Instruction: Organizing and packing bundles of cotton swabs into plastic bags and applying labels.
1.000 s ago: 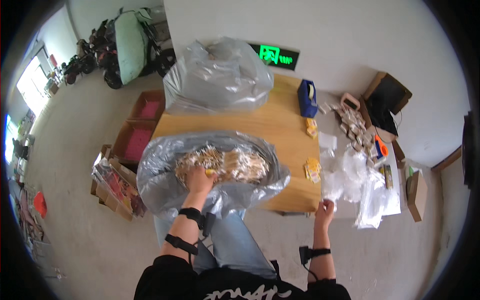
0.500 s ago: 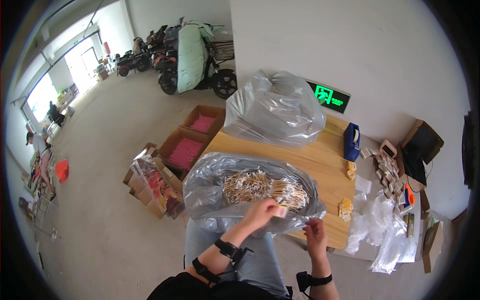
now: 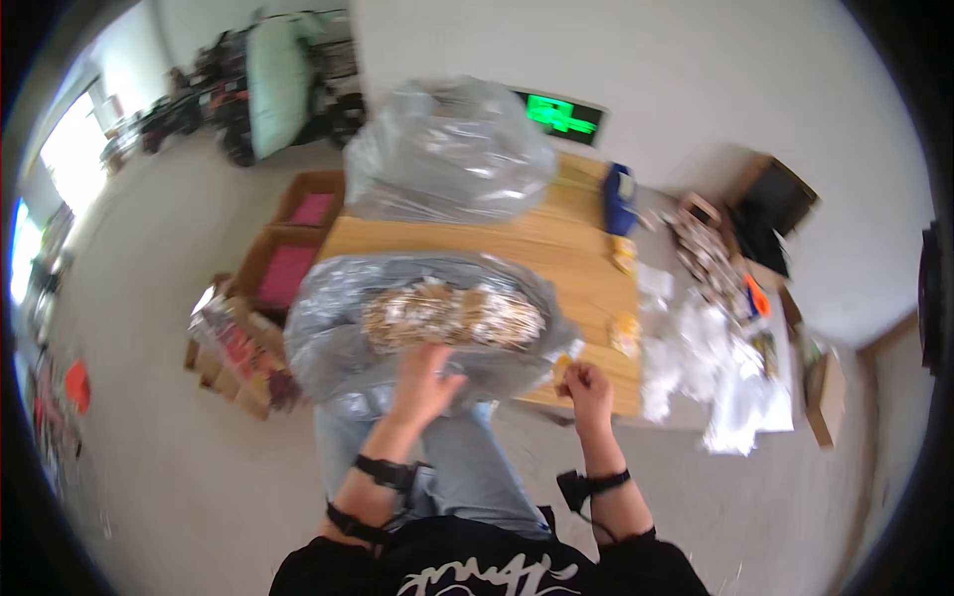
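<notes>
An open grey plastic bag (image 3: pixel 328 298) lies at the table's near edge. Inside it is a heap of cotton swabs (image 3: pixel 452 316) with wooden sticks and white tips. Over the near side of the heap is my left hand (image 3: pixel 422 385), its thumb spread from the fingers and nothing visible in it; motion blurs the fingertips. To the right of the bag, my right hand (image 3: pixel 588 389) pinches a small yellow card (image 3: pixel 563 368). More small yellow cards (image 3: pixel 624 334) lie on the table to the right.
A full grey bag (image 3: pixel 452 149) stands at the table's back. A blue tape dispenser (image 3: pixel 619 199) is at the back right, with clear plastic bags (image 3: pixel 686 358) farther right. Cardboard boxes (image 3: pixel 253 263) with pink contents stand left of the wooden table (image 3: pixel 586 273).
The small card has gone from my left hand, and my right hand now holds a yellow card. My left hand has opened and shifted toward the swabs. The whole view has swung right and down.
</notes>
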Action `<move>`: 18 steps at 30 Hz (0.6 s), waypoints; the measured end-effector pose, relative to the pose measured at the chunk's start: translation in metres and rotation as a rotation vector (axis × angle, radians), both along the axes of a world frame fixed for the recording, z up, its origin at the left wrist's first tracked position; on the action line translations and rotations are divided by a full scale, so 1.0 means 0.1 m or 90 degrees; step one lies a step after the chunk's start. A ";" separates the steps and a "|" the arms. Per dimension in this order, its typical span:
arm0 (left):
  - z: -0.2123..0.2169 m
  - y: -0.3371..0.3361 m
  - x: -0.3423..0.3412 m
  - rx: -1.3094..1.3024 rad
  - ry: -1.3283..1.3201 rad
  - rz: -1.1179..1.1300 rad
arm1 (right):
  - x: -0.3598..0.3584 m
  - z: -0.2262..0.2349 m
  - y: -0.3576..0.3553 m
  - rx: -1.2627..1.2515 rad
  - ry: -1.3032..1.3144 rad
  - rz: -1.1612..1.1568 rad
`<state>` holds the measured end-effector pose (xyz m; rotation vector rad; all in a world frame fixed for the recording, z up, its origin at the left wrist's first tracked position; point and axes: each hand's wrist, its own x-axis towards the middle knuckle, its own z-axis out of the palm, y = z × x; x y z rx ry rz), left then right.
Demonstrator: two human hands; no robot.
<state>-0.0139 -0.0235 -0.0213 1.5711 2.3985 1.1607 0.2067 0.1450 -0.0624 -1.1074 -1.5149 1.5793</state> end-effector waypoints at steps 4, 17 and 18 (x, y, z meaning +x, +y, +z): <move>-0.04 -0.23 -0.28 -0.099 0.073 0.065 | 0.33 -0.20 0.71 0.016 0.000 -0.187; -0.02 -0.53 -0.43 -0.351 0.043 0.104 | 0.48 -0.52 1.51 0.224 -0.536 -0.200; -0.03 -0.57 -0.45 -0.375 0.047 0.097 | 0.46 -0.45 1.41 0.224 -0.588 -0.202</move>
